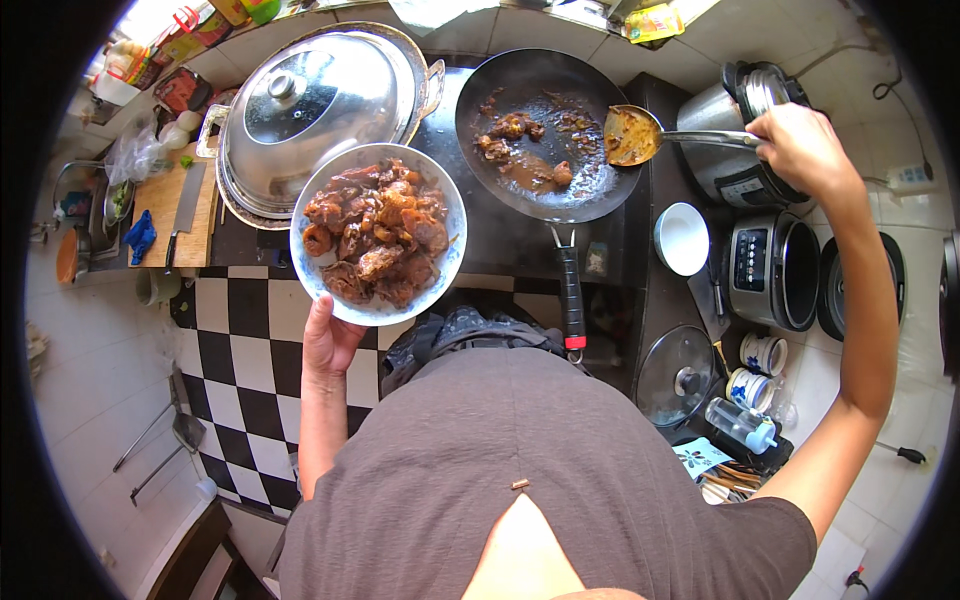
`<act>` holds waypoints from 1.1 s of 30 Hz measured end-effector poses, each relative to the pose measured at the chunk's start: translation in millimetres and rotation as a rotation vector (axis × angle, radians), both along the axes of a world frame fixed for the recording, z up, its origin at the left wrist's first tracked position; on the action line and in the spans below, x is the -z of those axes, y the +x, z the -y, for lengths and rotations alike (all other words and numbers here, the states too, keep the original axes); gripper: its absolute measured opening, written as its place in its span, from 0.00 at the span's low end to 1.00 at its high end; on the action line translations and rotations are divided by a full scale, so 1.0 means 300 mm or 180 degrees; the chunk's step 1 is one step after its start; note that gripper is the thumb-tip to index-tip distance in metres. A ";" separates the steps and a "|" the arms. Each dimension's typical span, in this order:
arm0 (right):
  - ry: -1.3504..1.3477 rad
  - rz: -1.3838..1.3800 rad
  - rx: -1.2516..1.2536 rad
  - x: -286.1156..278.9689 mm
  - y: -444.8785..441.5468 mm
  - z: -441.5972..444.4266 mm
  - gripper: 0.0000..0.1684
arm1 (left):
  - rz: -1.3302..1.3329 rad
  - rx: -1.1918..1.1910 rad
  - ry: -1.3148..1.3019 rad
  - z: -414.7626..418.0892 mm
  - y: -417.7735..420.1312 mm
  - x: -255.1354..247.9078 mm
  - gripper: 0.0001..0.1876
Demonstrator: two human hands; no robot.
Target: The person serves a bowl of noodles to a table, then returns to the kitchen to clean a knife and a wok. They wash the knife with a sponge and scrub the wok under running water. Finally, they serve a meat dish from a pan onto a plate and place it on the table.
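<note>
My left hand (334, 337) grips the near rim of a white and blue patterned bowl (309, 279) heaped with brown glazed meat pieces (386, 232). The bowl is held up in front of a large lidded pot. In my right hand (802, 146) is the handle of a metal cooking ladle (634, 136), its sauce-smeared head over the right side of a black wok (487, 180). A few chunks of meat (514, 127) and brown sauce (529, 176) lie in the wok. Its black handle (571, 292) points toward my body.
The lidded pot (345, 90) stands at the left. Beyond it are a cutting board (154, 202) and a cleaver (189, 196). To the right stand a white bowl (682, 240), an open rice cooker (772, 270), a pressure cooker (720, 142) and a glass lid (675, 367).
</note>
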State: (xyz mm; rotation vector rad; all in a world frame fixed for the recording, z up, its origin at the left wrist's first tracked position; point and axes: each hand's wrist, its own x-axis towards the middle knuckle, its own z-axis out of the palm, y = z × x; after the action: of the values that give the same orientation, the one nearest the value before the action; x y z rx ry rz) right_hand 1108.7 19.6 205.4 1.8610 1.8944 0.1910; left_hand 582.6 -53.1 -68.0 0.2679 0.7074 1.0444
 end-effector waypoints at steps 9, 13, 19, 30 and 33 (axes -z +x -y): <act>-0.1091 -0.0314 0.1068 0.012 -0.008 -0.245 0.18 | -0.0023 -0.0105 0.0007 0.044 0.026 0.013 0.44; -0.1222 -0.0824 0.1309 0.022 0.101 -0.297 0.16 | -0.0036 -0.0172 0.0047 0.064 0.020 0.001 0.43; -0.1368 -0.1734 0.1243 0.140 0.214 -0.330 0.20 | -0.0158 -0.0372 -0.0018 0.114 0.009 -0.005 0.40; 0.0015 -0.0749 -0.0499 0.159 0.016 -0.351 0.15 | -0.0243 -0.0454 -0.0005 0.128 0.039 -0.033 0.43; 0.0462 -0.0246 -0.1678 0.125 -0.075 -0.257 0.15 | -0.0266 -0.0461 -0.0034 0.130 0.042 -0.038 0.43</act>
State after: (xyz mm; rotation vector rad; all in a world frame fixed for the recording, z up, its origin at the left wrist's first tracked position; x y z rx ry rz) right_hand 1086.2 96.8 167.9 1.4286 2.4503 0.4414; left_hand 595.3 -92.1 -56.5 0.2550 0.8167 1.1718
